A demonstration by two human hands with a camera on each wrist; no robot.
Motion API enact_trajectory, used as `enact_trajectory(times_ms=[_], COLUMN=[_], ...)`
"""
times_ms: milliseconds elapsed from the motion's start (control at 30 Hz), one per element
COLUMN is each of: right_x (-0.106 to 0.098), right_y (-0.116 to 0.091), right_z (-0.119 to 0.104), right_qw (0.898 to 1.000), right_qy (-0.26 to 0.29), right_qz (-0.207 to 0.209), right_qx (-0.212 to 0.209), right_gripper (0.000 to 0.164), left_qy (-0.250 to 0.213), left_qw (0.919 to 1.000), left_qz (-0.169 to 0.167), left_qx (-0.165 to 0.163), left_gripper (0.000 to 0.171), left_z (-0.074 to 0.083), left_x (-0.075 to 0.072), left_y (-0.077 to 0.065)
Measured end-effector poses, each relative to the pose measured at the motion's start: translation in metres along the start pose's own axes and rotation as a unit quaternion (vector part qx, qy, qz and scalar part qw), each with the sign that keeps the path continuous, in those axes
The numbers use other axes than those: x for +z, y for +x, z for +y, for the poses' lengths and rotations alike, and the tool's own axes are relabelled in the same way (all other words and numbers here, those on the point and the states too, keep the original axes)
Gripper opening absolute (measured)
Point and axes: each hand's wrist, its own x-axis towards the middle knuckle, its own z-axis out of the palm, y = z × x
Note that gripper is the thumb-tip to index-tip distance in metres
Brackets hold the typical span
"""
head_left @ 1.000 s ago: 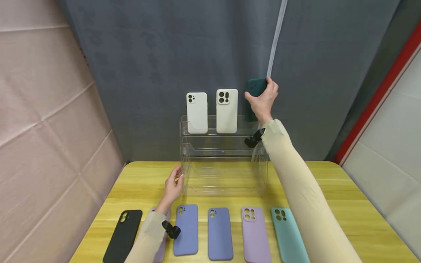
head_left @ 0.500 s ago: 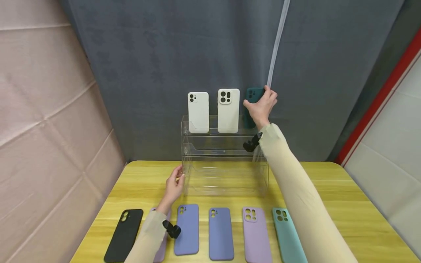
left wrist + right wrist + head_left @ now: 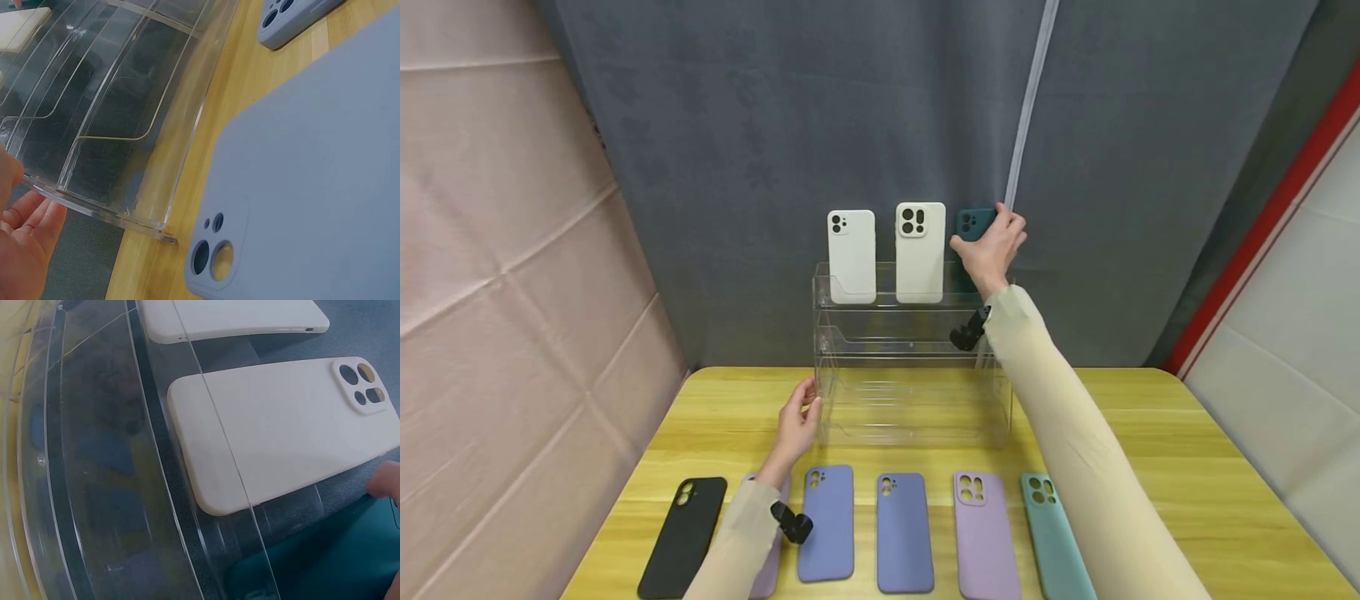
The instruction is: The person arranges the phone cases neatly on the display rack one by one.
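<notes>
My right hand point(image 3: 995, 250) holds a dark teal phone case point(image 3: 973, 223) by its side edges, upright at the right end of the top tier. In the right wrist view, the lower end of the teal case point(image 3: 300, 562) is behind the tier's clear front lip. A white phone case point(image 3: 852, 258) and a cream phone case point(image 3: 920, 258) stand to its left on that tier. My left hand point(image 3: 796, 423) grips the left side of the clear tiered display stand point(image 3: 820, 367). Seen from the left wrist, the fingers point(image 3: 53, 225) lie along the stand's side edge.
In front of the stand lies a row of phone cases: black point(image 3: 683, 537), lilac partly under my left sleeve point(image 3: 767, 571), two periwinkle ones point(image 3: 826, 525) point(image 3: 904, 533), light purple point(image 3: 987, 537) and turquoise point(image 3: 1056, 533). A grey curtain point(image 3: 737, 167) hangs behind the wooden table point(image 3: 1150, 467).
My right hand has lowered the teal phone case and moved it slightly left, down into the top tier beside the cream one. The left hand has stayed at the stand's side.
</notes>
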Motion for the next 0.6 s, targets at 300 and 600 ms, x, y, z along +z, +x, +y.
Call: enact_trajectory(times_ms=[300,600], right_x=[-0.001,-0.009], right_y=[-0.001,-0.002], right_z=[-0.001,0.002], right_qw=[1.0,1.0], right_qy=[-0.025,-0.027], right_qz=[0.005,-0.004], right_qx=[0.006,-0.002], right_gripper=[0.081,0.086], left_qy=[-0.004,-0.006], left_qw=[1.0,1.0], left_qz=[0.001,0.001], left_qx=[-0.009,-0.005], left_gripper=[0.037,0.037], left_z=[0.008,-0.007], left_x=[0.002,0.006], left_y=[-0.001,0.004])
